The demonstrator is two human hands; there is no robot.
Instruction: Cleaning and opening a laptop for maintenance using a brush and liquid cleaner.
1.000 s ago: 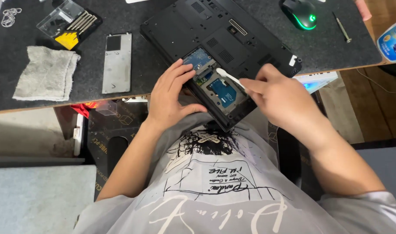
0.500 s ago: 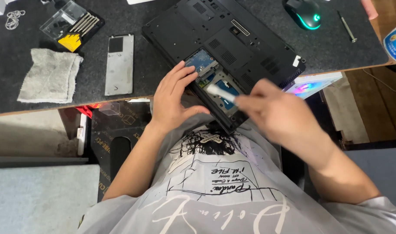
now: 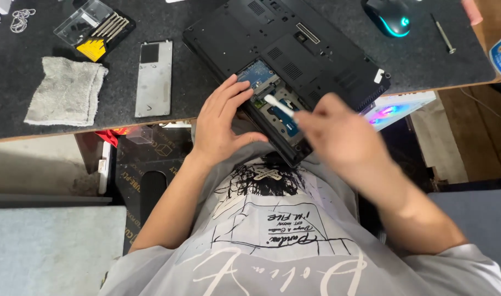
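My bare left hand [image 3: 220, 123] lies flat, palm down, fingers spread and pointing up-right, its forearm running down-left. My bare right hand [image 3: 338, 134] is blurred, its fingers pinched together toward the left, wrist bent, forearm angling down-right.

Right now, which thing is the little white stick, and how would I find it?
Find the black laptop lying upside down on the dark desk mat. Near its front edge is an open bay showing blue circuit boards. The white swab pokes into that bay from the right hand, the only thin white stick there.
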